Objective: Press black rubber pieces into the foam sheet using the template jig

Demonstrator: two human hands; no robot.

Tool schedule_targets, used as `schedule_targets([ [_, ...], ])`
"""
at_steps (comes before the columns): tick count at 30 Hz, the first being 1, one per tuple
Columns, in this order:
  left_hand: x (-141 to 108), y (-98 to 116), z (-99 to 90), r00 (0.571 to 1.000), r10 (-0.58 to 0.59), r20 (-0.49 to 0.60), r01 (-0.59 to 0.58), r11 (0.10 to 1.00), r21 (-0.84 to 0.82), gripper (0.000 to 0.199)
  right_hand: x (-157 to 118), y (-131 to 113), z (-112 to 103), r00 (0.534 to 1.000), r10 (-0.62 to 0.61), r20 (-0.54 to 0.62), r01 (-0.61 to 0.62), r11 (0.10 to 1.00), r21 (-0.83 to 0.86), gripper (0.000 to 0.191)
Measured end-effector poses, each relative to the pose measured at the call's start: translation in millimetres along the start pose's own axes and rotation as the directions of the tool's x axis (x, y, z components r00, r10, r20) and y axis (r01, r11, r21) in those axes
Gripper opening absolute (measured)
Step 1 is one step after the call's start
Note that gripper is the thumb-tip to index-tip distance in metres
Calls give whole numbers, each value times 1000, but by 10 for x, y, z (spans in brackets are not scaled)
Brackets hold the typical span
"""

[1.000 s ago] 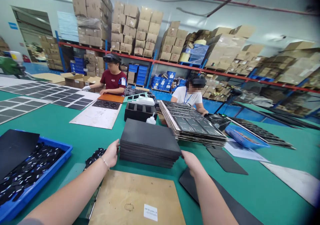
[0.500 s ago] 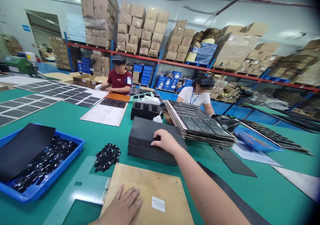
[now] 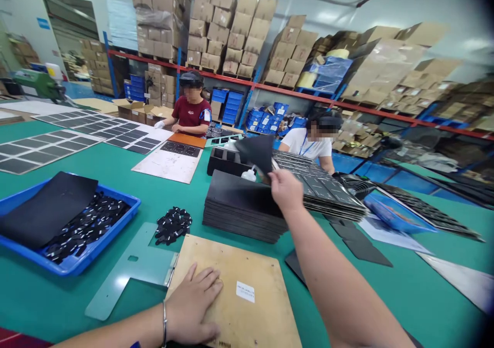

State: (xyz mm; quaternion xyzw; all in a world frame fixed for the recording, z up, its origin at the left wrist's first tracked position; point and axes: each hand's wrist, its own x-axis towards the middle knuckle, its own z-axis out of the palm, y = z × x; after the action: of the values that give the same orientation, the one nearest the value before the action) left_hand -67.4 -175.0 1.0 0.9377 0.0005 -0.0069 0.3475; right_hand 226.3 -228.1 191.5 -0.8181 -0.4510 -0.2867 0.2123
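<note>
The right hand [image 3: 285, 191] holds a thin black sheet [image 3: 257, 152] up by 1 corner, in a narrow pinch grip, and the sheet hangs tilted above the far end of a stack of matching black sheets [image 3: 241, 204]. It looks light and soft, probably foam, since it seems to bend under its own weight. Its matte face may cling to the sheet beneath it. A pinch at 1 corner lets it flop, so holding it along an edge, or at 2 corners, would likely keep it flatter.

The left hand [image 3: 193, 304] lies open and flat on a wooden board [image 3: 247, 296] with a white label [image 3: 245, 292], its grip wide and holding nothing. A green plastic template [image 3: 135, 265] sits just left of the board, near a small pile of black pieces [image 3: 173, 225]. Further left, a blue tray [image 3: 88, 258] holds more pieces under another black sheet [image 3: 48, 209]. All of this rests on a green worktop [image 3: 401, 281], and 2 co-workers [image 3: 191, 108] [image 3: 311, 142] sit across it.
</note>
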Motion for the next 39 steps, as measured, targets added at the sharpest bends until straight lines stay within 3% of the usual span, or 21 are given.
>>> schedule_targets([
  [2,9,-22,-93,999,-47,-15,41,956,-290,79,-80,-99,-357,966,-171,-195,175,985,3,25],
  [3,10,-36,-169,998,-65,-24,44,861,-506,77,-197,-201,-519,935,-295,-198,302,953,8,21],
  [4,5,-49,-263,997,-73,-37,24,695,-719,76,-372,-333,-650,904,-402,-145,408,913,14,17],
  [5,-7,-60,-368,995,-78,-58,-14,473,-881,77,-601,-487,-735,866,-498,-50,499,866,20,15],
  [7,-46,-78,-573,993,-67,-102,-97,70,-993,86,-1177,-812,-747,781,-610,137,608,792,57,12],
  [8,-70,-89,-652,992,-71,-106,-109,-44,-993,89,-1492,-961,-681,728,-637,252,631,767,115,12],
  [10,-114,-123,-722,988,-145,-61,-78,-117,-990,82,-2081,-1183,-462,596,-660,457,618,741,263,12],
  [12,-149,-173,-671,958,-282,48,24,-90,-996,62,-2510,-1276,-229,529,-643,553,543,758,362,16],
  [15,-194,-244,-485,871,-464,163,165,-37,-986,61,-2744,-1186,-15,534,-605,590,327,792,516,23],
  [17,-230,-263,-391,855,-502,132,165,22,-986,56,-2686,-1022,49,616,-533,580,163,807,568,25],
  [20,-294,-247,-357,871,-492,4,112,189,-976,39,-2488,-731,137,798,-274,537,-19,879,477,27],
  [22,-322,-227,-374,875,-476,-90,93,346,-934,32,-2364,-568,211,833,-147,534,-105,905,413,31],
  [24,-309,-220,-394,878,-452,-159,83,471,-878,28,-2247,-456,277,784,-115,610,-173,903,393,30],
  [26,-234,-246,-416,878,-442,-185,76,509,-857,29,-2112,-388,327,721,-87,687,-225,909,351,35],
  [28,-95,-314,-449,860,-453,-233,86,581,-810,28,-1952,-345,376,694,-18,720,-245,934,261,37],
  [30,78,-413,-493,828,-444,-344,164,777,-608,25,-1789,-314,452,685,63,726,-243,959,146,32],
  [32,239,-520,-531,823,-368,-433,279,926,-255,24,-1662,-292,560,663,124,739,-241,969,54,29],
  [35,389,-649,-551,851,-286,-440,342,938,50,26,-1584,-283,736,633,151,759,-230,973,-1,30],
  [39,425,-731,-546,858,-278,-433,353,930,104,26,-1601,-302,862,616,161,771,-224,974,-24,30],
])
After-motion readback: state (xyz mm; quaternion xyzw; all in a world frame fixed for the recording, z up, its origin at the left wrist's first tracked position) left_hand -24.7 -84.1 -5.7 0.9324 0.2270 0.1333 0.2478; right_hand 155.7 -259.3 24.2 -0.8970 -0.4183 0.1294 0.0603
